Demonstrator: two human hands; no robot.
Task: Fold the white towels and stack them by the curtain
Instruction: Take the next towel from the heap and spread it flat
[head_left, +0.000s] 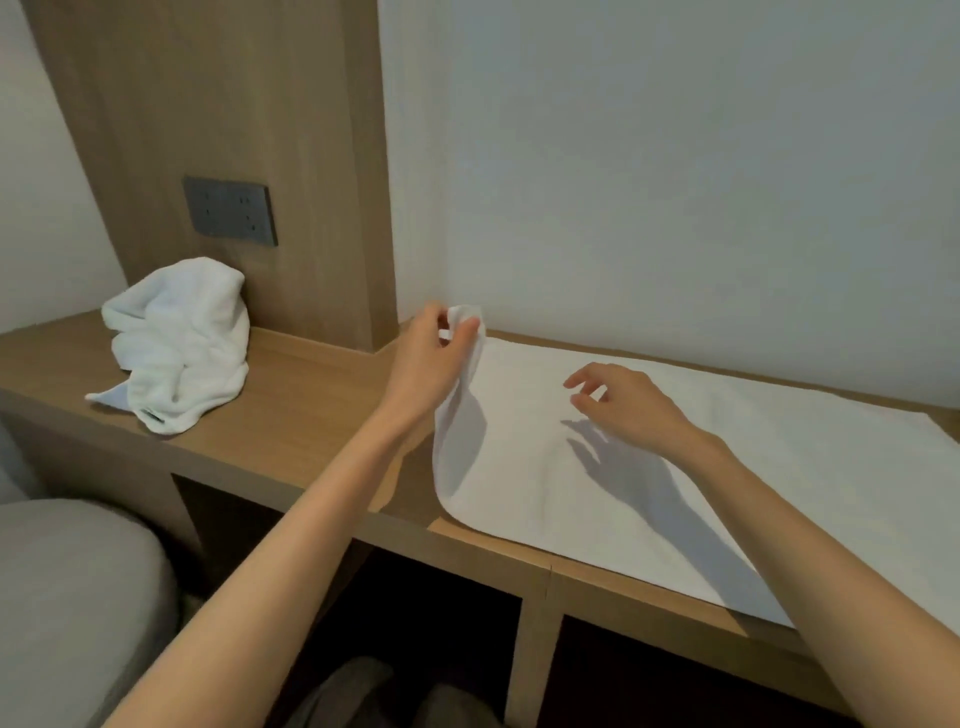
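A white towel (753, 467) lies spread flat on the wooden shelf (322, 395), running off to the right. My left hand (431, 358) pinches its far left corner and lifts it off the wood, so the left edge curls upward. Over the middle of the towel hovers my right hand (623, 400), its fingers loosely spread and holding nothing. A second white towel (182, 343) sits crumpled in a heap on the shelf's left part, beside the wooden panel.
A tall wooden panel (260, 156) with a dark socket plate (231, 210) rises behind the crumpled towel. The pale wall (675, 182) backs the shelf. Dark open compartments lie under the shelf. A grey cushion (67, 597) sits at lower left.
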